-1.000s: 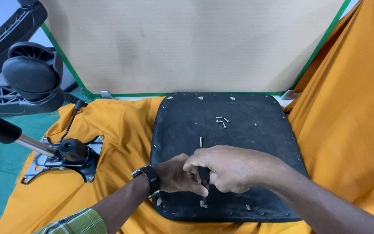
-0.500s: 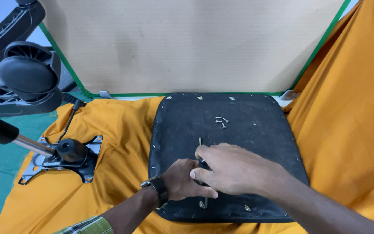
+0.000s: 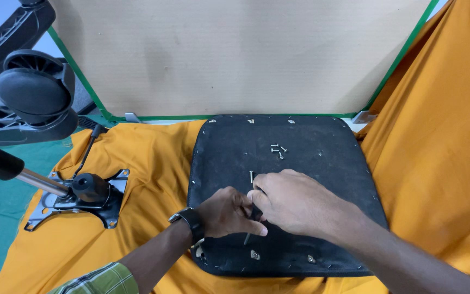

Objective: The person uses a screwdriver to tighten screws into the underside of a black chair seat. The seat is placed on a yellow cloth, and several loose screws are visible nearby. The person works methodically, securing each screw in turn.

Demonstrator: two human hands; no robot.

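Observation:
A black chair seat pan (image 3: 322, 158) lies upside down on an orange cloth (image 3: 148, 158). Both hands meet over its front middle. My left hand (image 3: 227, 213), with a dark watch on the wrist, has its fingers pinched together against my right hand (image 3: 295, 204). A thin metal tool (image 3: 246, 238) shows below my left thumb, and a short metal pin (image 3: 251, 176) stands just above my right index finger. What lies between the fingers is hidden. A few loose screws (image 3: 277, 149) lie further back on the seat.
A chair tilt mechanism with a gas cylinder (image 3: 80, 193) lies on the cloth at left. A black caster and chair base (image 3: 31, 92) hang above it. A cardboard panel (image 3: 235, 54) with green edging stands behind. Orange cloth rises at right (image 3: 441, 147).
Both hands stay at the same spot on the seat. My left hand has dipped and come back up slightly, with the fingers working against the right hand.

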